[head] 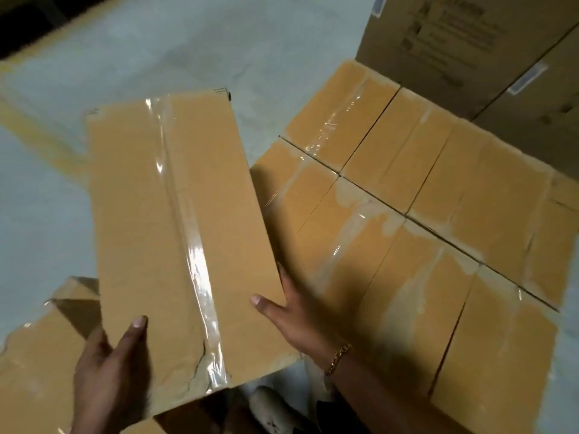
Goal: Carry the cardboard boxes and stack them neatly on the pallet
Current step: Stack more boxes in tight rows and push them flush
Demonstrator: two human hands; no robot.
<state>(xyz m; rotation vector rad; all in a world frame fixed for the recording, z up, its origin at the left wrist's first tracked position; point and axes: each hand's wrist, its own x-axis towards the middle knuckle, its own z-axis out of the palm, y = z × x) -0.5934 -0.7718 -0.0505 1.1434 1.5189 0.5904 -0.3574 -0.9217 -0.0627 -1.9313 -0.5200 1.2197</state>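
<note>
The long tan taped cardboard box (pixel 175 233) hides most fingers of left grip (pixel 106 364) and right grip (pixel 291 311); beyond the right grip, print on tall brown cartons (pixel 454 36) seems unreadably blurred.

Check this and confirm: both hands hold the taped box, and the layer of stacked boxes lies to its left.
Not left. The head view shows the layer to the right of the box. The left hand and right hand do hold the box, thumbs on its taped top.
</note>
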